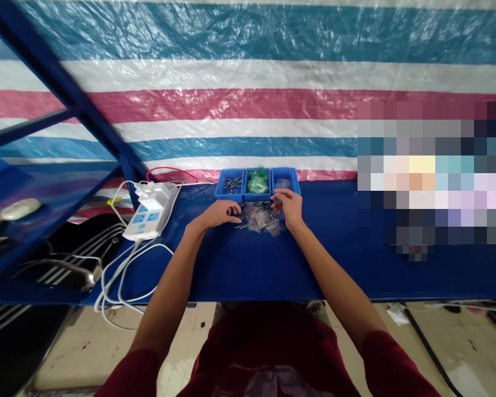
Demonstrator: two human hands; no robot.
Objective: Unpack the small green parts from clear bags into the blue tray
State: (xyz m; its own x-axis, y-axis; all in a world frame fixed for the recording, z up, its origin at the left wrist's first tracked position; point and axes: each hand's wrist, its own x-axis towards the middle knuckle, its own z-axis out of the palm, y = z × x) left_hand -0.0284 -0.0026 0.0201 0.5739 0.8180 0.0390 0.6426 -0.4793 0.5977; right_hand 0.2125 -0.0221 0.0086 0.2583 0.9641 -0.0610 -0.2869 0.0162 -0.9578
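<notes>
On the blue table lies a pile of small clear plastic bags point(257, 218) mixed with thin metal pieces. My left hand point(222, 213) is at the pile's left edge, fingers curved and apart, with nothing visible between them. At the right edge, beside the bags, is my right hand point(288, 206), its fingers bent; whether they hold anything is too small to tell. Just behind the pile stand three joined blue bins: the left bin point(220, 190) has dark metal pieces, the middle one green bags point(257, 181), the right one point(296, 179) clear bags.
A white power strip point(146, 221) with plugged-in adapters stands on the left, its white cables point(126, 270) looping over the table's front edge. A blue metal frame point(126, 165) rises at the left. The right side is pixelated. A striped sheet point(231, 105) hangs behind.
</notes>
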